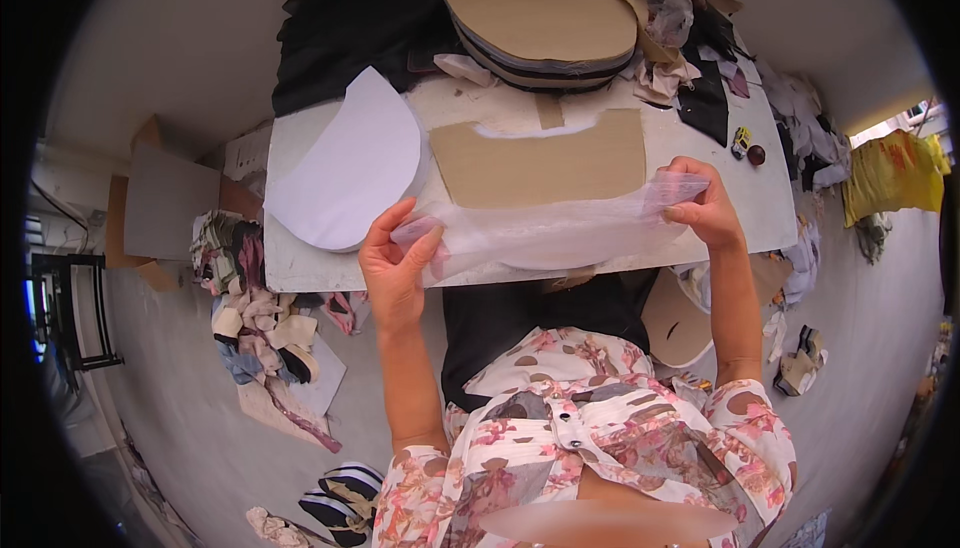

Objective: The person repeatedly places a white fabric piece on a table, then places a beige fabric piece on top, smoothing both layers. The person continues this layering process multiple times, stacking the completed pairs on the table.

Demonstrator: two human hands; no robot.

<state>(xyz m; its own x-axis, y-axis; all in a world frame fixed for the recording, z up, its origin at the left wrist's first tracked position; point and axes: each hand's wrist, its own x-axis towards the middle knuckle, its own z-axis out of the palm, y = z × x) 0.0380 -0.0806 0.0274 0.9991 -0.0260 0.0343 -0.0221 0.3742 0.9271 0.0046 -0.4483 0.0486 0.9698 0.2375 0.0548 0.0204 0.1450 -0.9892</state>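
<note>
On the white table (745, 210), leave the stack of curved brown panels (545, 18) at the far side, well apart from the near edge. Leave also the white rounded piece (350, 168) flat at the left, taking care not to catch it with the wrist. Hold the sheer sheet (560, 235), pale pink and see-through, spread between both hands, in view over the near part of the table and across the lower side of the brown cardboard (545, 163); cannot tell whether touching it. Better to level the ends, the right being a little higher, and to smooth the fine wrinkles by pulling outward evenly, with small force: thin material, probably easy to distort. With the left hand (396, 260), closed in a pinch of thumb and fingers upon the left end; with the right hand (706, 204), closed likewise upon the right end. Best to pinch near the corners, softly. Lastly, mind the small yellow toy car (740, 142) and, just beside it, the brown ball (757, 155).
</note>
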